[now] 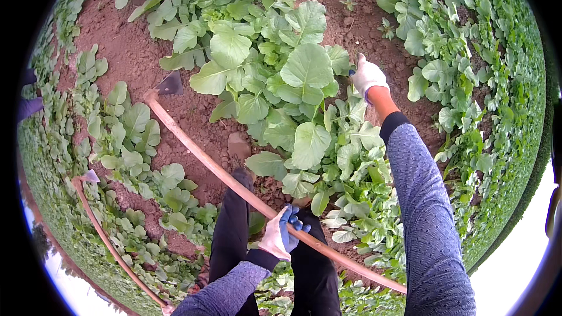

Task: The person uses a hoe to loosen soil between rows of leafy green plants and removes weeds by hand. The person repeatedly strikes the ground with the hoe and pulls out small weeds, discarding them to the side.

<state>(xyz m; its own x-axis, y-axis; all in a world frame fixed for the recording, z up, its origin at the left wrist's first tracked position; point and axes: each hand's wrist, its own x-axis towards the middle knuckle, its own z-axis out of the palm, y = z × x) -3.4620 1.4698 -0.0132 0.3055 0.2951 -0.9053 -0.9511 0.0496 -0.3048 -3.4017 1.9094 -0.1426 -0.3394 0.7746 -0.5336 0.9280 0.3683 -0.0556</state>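
Note:
My left hand, in a white glove with a blue palm, is wrapped around the long wooden handle of a hoe. The hoe's dark metal blade rests on bare red-brown soil at the upper left. My right hand, also gloved, reaches forward into a row of broad-leaved green plants and touches the leaves at their right edge. Whether it grips anything is hidden by the foliage. My legs in dark trousers stand below the handle.
A second hoe with a curved wooden handle lies at the lower left among smaller leafy plants. More green rows run along the right. Bare soil strips lie between the rows.

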